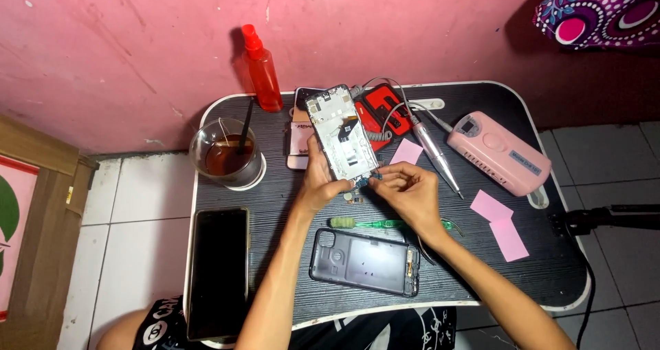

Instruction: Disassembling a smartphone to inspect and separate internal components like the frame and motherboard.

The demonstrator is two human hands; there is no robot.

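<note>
head view looks down on a small black tabletop with a white rim (543, 281), and much is only partly seen: the person's lap at the bottom edge is cut off, the patterned purple cloth (605, 9) at the top right runs out of frame, and a black stand arm (612, 218) enters from the right edge. the left hand (317, 181) is closed around the lower left side of an opened phone frame with bare silver-white inner chassis (342, 130), holding it tilted up above the middle of the table. the right hand (411, 193) has its fingertips pinched together at the frame's bottom edge, on a tiny blue part too small to make out. a pinkish phone body and a red-and-black case lie behind the frame, mostly hidden by it. counted: one red plastic spray bottle (262, 71) at the back, one clear glass of dark liquid (227, 154) with a black stick in it, one dark glossy phone lying screen-up (218, 271) at the left, one grey phone back cover (363, 262) near the front edge, one green-handled screwdriver (364, 223) under the right wrist, one silver pen-shaped tool (434, 150), one pink rounded box unit (498, 152), and three pink paper slips (491, 205).
</note>
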